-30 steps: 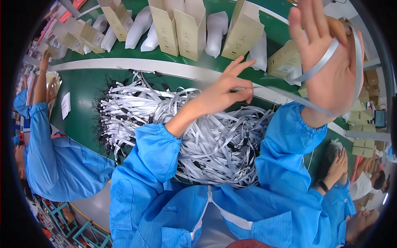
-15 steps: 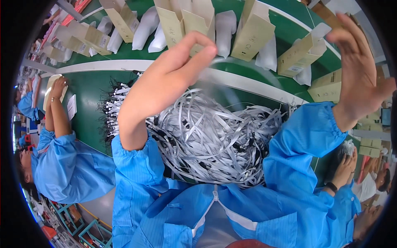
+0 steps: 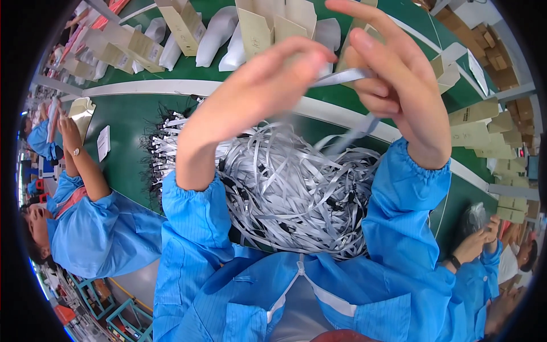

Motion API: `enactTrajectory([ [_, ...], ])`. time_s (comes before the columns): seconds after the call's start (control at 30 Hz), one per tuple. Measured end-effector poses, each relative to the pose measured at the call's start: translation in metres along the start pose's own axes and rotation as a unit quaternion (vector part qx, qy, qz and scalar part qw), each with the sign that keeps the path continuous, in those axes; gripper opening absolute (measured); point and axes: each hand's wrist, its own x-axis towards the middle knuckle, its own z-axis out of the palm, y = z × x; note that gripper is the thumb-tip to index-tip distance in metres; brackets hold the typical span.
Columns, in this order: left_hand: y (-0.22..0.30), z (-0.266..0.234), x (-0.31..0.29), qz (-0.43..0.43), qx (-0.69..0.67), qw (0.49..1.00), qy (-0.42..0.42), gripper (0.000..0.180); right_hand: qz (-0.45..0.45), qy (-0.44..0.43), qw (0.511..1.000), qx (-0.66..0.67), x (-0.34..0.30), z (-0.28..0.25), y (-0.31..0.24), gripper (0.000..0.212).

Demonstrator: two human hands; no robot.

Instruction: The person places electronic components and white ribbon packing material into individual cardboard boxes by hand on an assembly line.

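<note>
A large heap of white-grey lanyards [image 3: 285, 188] with black clips lies in front of me, below my raised hands. One lanyard strap [image 3: 347, 76] stretches between my two hands, and its loose length hangs down beside my right wrist. My left hand [image 3: 262, 85], smeared a little by motion, has its fingers pinched together where the strap ends. Over the far side of the heap, my right hand [image 3: 393, 74] curls its lower fingers on the strap, while its upper fingers point out toward the left.
Left of the heap, lanyard ends with black cords [image 3: 165, 142] lie bunched on the green table [image 3: 125, 125]. Beyond a white rail [image 3: 148, 86] stand open cream boxes [image 3: 181, 25] and white wrapped items [image 3: 217, 35]. A co-worker [image 3: 97, 228] sits at left; another person's hands [image 3: 476, 242] work at right.
My right hand has swung in from the far right toward my left hand, and its open fingers have partly curled on the strap. My left hand has shifted slightly right.
</note>
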Motion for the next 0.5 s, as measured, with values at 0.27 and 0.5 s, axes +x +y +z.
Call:
enactTrajectory([
  [0.27, -0.024, 0.047, 0.019, 0.051, 0.110, 0.990, -0.068, 0.059, -0.280, -0.305, 0.847, 0.332, 0.051, -0.038, 0.033, 0.041],
  [0.5, -0.034, 0.042, 0.024, 0.058, 0.143, 0.983, -0.102, 0.017, -0.269, -0.315, 0.841, 0.349, 0.039, -0.080, 0.038, 0.042],
])
